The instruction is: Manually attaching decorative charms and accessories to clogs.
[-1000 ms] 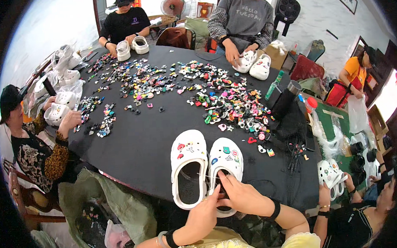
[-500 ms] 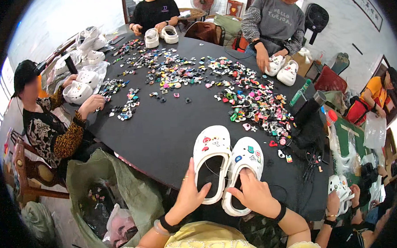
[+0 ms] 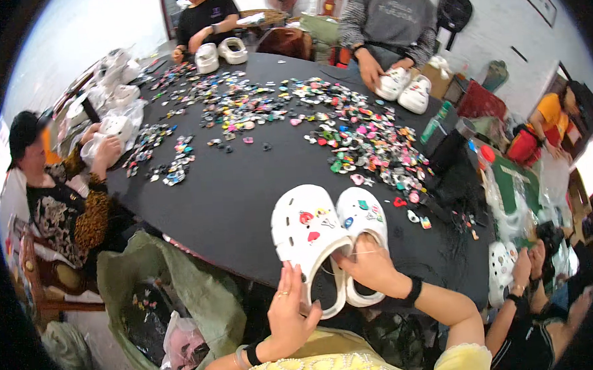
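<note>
A pair of white clogs (image 3: 304, 218) with colourful charms on their toes is in front of me at the near table edge. A thin clear tie seems to link them. My left hand (image 3: 290, 314) grips the left clog, long fingers along its outer side and thumb by the heel rim. My right hand (image 3: 373, 267) reaches into the right clog (image 3: 365, 212), its thumb over the left clog's inner rim; its fingertips are hidden inside. The left clog is tilted, covering part of the right one. Red charms show on the left toe, green and blue ones on the right.
Loose charms (image 3: 374, 142) lie in heaps across the black table (image 3: 231, 194). A green bottle (image 3: 436, 123) and dark cables (image 3: 453, 208) are at the right. An open green sack (image 3: 215, 301) stands below left. Several people handle white clogs around me.
The left clog has tilted up and turned, showing more of its outer side. My right thumb has moved onto its inner rim. My left hand has shifted lower, and the view has swung slightly.
</note>
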`<state>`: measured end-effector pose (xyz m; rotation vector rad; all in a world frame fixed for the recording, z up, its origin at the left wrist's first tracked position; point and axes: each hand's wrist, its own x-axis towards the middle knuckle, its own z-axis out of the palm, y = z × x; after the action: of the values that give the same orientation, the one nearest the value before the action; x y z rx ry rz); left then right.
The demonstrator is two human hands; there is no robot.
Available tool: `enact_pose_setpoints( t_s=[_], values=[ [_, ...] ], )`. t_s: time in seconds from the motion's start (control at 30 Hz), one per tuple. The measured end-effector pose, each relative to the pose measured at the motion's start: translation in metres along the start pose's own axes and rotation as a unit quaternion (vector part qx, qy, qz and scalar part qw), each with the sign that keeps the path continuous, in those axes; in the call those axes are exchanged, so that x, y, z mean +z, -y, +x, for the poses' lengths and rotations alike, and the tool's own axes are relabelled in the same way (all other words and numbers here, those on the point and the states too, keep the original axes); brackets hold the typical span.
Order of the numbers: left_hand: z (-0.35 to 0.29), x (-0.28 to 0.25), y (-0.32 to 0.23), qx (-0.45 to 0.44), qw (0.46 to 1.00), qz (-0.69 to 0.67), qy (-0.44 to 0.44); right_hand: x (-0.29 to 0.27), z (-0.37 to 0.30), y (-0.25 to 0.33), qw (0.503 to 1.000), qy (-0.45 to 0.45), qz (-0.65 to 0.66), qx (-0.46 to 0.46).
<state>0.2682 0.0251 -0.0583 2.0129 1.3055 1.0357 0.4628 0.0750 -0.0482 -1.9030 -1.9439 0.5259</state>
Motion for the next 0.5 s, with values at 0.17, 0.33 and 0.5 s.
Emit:
enact_pose_setpoints(
  t_s=[0.17,0.33,0.5],
  values=[
    [0.007,-0.01,-0.009,0.105,0.994,-0.04,0.007,0.001,-0.002,-0.014,0.977,-0.128,0.157,-0.072],
    [0.012,-0.01,-0.017,0.07,0.986,-0.149,-0.03,-0.042,-0.043,-0.048,0.851,-0.119,0.512,0.012],
    [0.041,0.03,0.026,0.046,0.996,0.062,-0.038,-0.104,-0.091,-0.106,0.806,-0.362,0.449,0.133]
  ],
)
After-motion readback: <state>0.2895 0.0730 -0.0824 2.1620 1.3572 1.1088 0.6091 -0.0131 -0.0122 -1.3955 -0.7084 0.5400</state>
